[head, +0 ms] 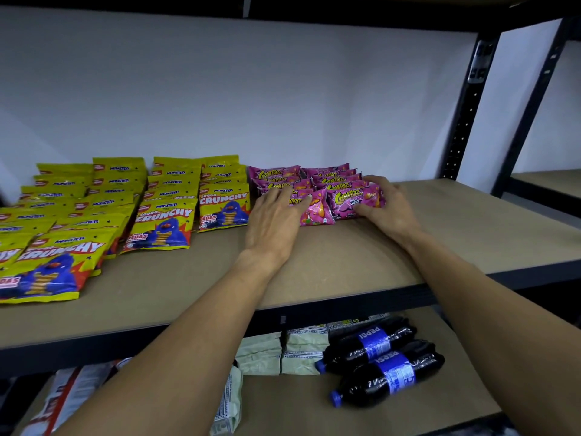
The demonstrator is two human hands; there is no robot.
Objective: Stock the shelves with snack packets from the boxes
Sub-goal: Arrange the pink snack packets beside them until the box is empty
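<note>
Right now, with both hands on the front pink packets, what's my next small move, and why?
Probably turn the tilted pink packet square and push it back into its row with the left hand. It lies skewed, one corner jutting toward the front of the shelf, while the right front packet, gripped by the right hand, sits straight.

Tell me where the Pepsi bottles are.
In the head view's lower right, the two Pepsi bottles lie on their sides on the lower shelf, just right of the pale green packets.

Plain white wall (220, 89) — dark metal upright (468, 105), brown board shelf (440, 234).
</note>
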